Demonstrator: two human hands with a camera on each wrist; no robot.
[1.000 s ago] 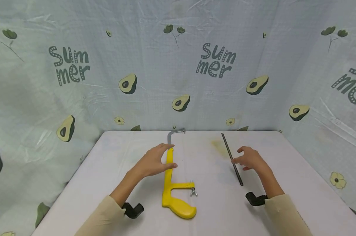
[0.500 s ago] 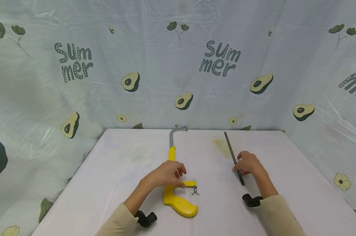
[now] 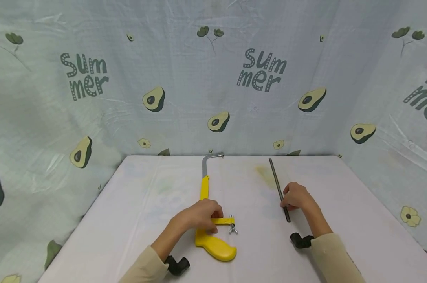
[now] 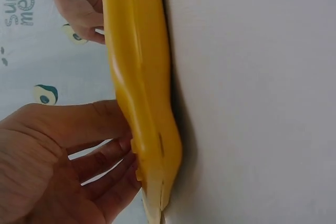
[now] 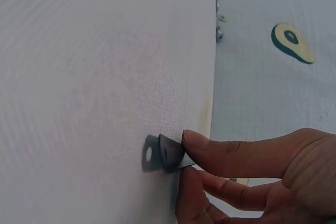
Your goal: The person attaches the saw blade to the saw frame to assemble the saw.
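Observation:
A yellow hacksaw frame lies on the table, its grey metal bow pointing to the back. My left hand grips it where the handle meets the front arm. In the left wrist view, the thumb lies against the side of the yellow handle, with the other fingers behind. To the right, my right hand pinches a dark, narrow hacksaw blade toward its near end. The right wrist view shows the blade's end between thumb and fingers, close to the table, its holed shadow beside it.
A wing nut hangs at the end of the frame's short arm. The white table meets a printed curtain at the back and sides. A black wrist mount juts from the left sleeve, another from the right.
My left hand has come back along the frame from its upper bar to the handle junction and closed on it. The right hand has moved slightly nearer and now pinches the blade.

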